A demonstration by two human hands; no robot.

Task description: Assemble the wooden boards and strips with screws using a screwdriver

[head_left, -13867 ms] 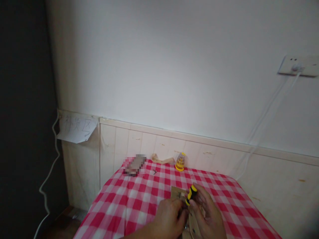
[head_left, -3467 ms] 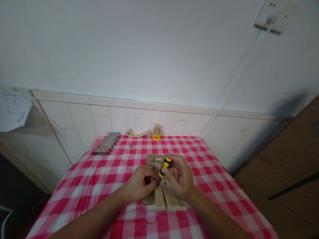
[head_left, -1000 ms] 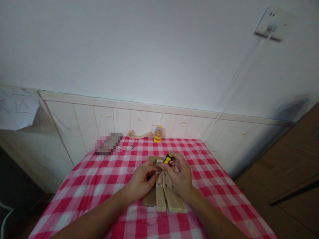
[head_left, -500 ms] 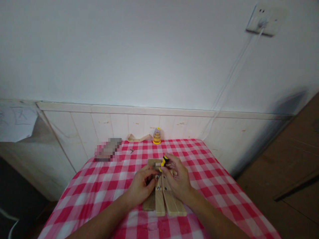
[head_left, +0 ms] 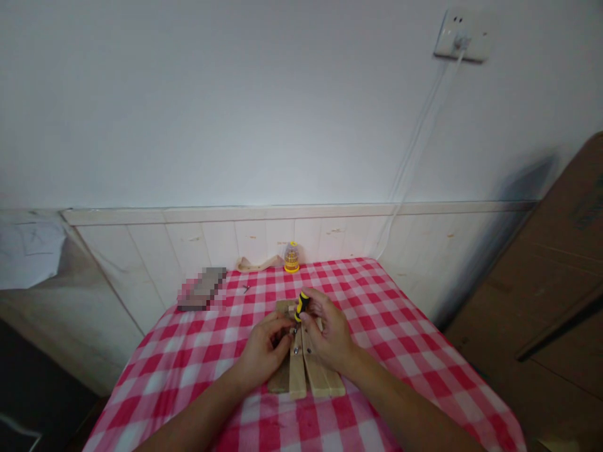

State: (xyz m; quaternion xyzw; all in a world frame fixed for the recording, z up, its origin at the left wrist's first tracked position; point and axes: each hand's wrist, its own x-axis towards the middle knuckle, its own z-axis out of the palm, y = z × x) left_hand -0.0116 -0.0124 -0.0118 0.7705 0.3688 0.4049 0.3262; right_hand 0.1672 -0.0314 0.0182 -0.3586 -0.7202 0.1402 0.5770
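Observation:
Several pale wooden slats [head_left: 298, 376] lie side by side on the red-and-white checked tablecloth [head_left: 198, 351]. My right hand [head_left: 330, 339] is closed around a short yellow-and-black screwdriver [head_left: 301, 304], held nearly upright with its tip down at the slats' far end. My left hand [head_left: 264, 351] rests on the slats just left of the tip, fingers pinched together; what they pinch is too small to make out. Dark screw heads [head_left: 296, 349] show on the slats between my hands.
At the table's far edge stand a small yellow jar of bits [head_left: 291, 257], a beige strap [head_left: 257, 263], a blurred-out block [head_left: 201, 289] and a loose screw [head_left: 246, 289]. A white cable [head_left: 414, 144] drops from a wall socket [head_left: 464, 34]. Brown panels [head_left: 556, 263] lean at right.
The view has shifted, so the table and hands sit slightly lower and left. The screwdriver has tipped more upright, and both hands stay together at the slats' far end.

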